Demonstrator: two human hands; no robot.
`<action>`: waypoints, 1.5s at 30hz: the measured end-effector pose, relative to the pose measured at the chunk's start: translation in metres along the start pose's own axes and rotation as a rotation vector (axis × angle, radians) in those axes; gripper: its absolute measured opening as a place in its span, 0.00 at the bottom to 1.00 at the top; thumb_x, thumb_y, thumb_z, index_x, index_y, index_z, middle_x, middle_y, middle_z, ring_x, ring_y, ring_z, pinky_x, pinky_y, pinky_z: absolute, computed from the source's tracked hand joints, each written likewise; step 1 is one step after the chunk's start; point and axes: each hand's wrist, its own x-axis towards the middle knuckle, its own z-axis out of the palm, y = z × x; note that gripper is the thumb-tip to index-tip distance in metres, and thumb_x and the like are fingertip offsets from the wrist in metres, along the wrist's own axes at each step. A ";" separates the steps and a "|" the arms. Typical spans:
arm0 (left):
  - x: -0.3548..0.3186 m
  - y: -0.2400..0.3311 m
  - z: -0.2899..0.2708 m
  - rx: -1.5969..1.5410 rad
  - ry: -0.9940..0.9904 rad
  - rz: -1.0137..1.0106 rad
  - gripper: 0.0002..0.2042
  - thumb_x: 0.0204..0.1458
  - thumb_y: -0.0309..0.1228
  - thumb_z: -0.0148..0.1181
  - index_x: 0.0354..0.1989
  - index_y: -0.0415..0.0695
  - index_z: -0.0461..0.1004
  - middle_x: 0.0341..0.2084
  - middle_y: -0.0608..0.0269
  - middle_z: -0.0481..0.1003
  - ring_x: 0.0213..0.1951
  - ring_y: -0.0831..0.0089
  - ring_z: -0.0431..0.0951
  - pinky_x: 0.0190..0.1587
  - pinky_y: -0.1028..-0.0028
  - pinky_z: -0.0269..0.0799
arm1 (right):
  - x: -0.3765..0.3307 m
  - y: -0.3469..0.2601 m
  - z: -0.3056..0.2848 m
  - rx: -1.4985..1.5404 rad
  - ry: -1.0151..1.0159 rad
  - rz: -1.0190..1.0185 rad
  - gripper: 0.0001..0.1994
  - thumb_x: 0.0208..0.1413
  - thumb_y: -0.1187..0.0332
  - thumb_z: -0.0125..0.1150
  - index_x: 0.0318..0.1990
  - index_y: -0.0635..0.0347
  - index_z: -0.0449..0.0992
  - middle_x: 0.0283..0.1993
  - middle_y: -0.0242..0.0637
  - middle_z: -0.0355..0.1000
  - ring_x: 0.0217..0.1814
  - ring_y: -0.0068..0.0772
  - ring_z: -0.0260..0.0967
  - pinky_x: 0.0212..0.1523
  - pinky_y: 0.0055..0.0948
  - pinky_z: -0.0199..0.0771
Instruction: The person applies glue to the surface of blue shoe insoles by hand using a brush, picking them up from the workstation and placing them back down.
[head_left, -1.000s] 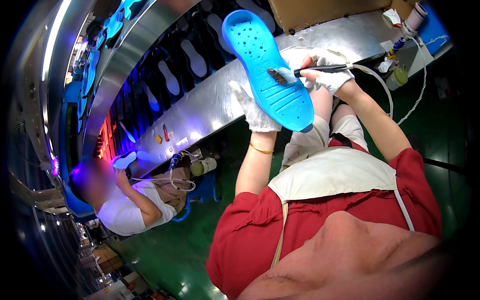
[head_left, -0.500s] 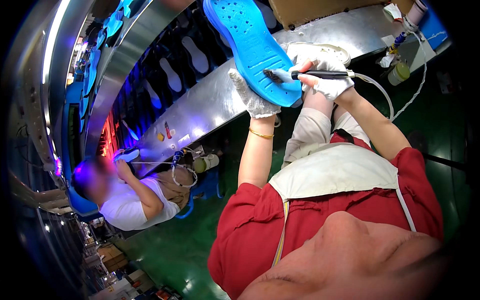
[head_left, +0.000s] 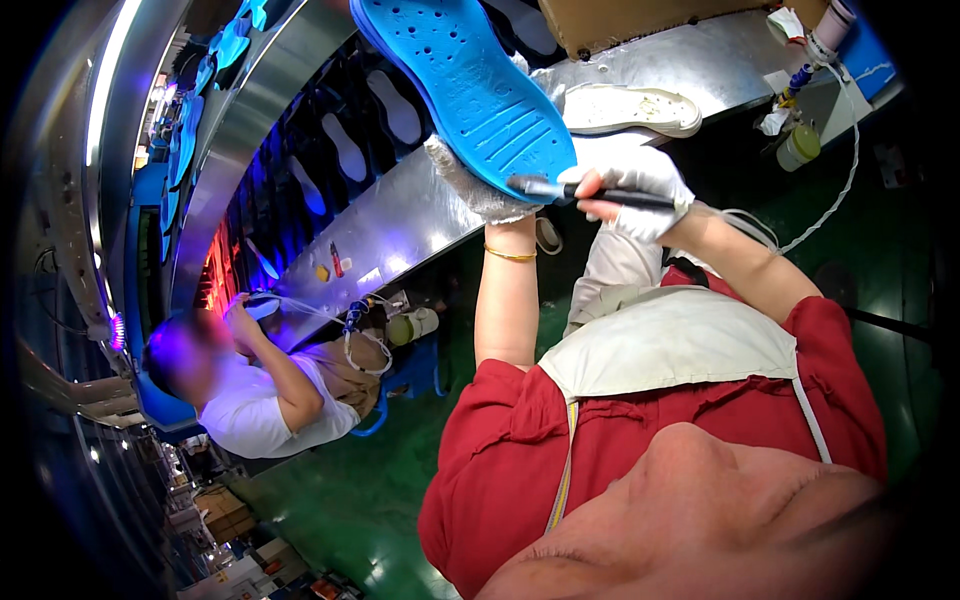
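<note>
A large blue shoe sole [head_left: 475,85] with small holes and ridges is tilted up over the bench edge. My gloved left hand [head_left: 475,190] supports it from beneath at the near end, its thumb side along the left edge and its other fingers partly hidden. In my gloved right hand [head_left: 650,185], with bare fingertips, is a black-handled brush [head_left: 625,197] trailing a clear tube. The dark bristles touch the near end of the sole. A white shoe sole [head_left: 635,108] lies on the metal bench [head_left: 400,225] just beyond my right hand.
Several pale soles [head_left: 345,147] lie on a dark conveyor beyond the bench. A cardboard box [head_left: 640,20] stands at the far edge. To the right, a white hose [head_left: 848,165] hangs near a small container [head_left: 798,147]. A co-worker [head_left: 270,390] sits at the left, holding a sole.
The blue sole and my left hand have shifted left. My right hand has brought the brush left and nearer, from the sole's ridged area to its near rim.
</note>
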 end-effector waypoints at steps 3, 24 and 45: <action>-0.004 0.007 -0.008 0.008 0.096 -0.009 0.42 0.49 0.61 0.50 0.65 0.44 0.52 0.61 0.49 0.57 0.59 0.55 0.62 0.61 0.56 0.58 | 0.006 -0.008 -0.007 0.405 -0.075 0.464 0.06 0.50 0.75 0.62 0.37 0.60 0.75 0.36 0.33 0.74 0.32 0.18 0.71 0.30 0.15 0.69; 0.012 0.011 -0.001 0.030 0.039 -0.016 0.45 0.45 0.65 0.51 0.66 0.46 0.50 0.59 0.47 0.60 0.59 0.50 0.63 0.61 0.51 0.60 | 0.002 -0.006 0.000 0.060 -0.147 0.118 0.09 0.40 0.84 0.58 0.30 0.60 0.73 0.33 0.36 0.73 0.35 0.31 0.71 0.39 0.27 0.72; 0.027 0.029 -0.009 -0.010 -0.019 -0.207 0.39 0.51 0.60 0.46 0.65 0.44 0.54 0.60 0.45 0.59 0.59 0.48 0.62 0.61 0.52 0.58 | -0.003 0.007 -0.017 0.712 -0.143 0.604 0.08 0.40 0.73 0.66 0.25 0.63 0.71 0.31 0.40 0.73 0.34 0.27 0.70 0.38 0.26 0.70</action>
